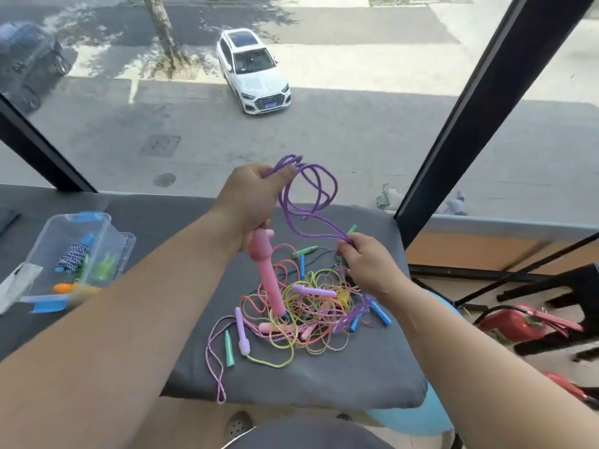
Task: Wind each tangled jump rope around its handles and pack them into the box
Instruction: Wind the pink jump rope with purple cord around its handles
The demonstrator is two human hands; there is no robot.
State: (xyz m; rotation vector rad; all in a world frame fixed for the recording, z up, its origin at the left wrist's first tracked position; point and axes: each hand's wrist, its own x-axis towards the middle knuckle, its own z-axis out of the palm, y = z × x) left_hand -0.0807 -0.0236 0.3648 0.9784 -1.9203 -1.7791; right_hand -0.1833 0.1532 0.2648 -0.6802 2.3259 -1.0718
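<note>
Both grips clenched: left grip (pixel 252 202) holds pink handle (pixel 264 264) w/ purple rope (pixel 308 189) loops up top, right grip (pixel 366 264) pinches same rope above pile (pixel 308 312) on desk (pixel 340 377). Should keep tension, feed slack slowly, lay turns tight; box (pixel 48 234) sits far left.

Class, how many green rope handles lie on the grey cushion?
3: a front-left green handle beside the tangle, a rear green handle behind it, and a green tip by the right hand. More may be hidden.
</note>
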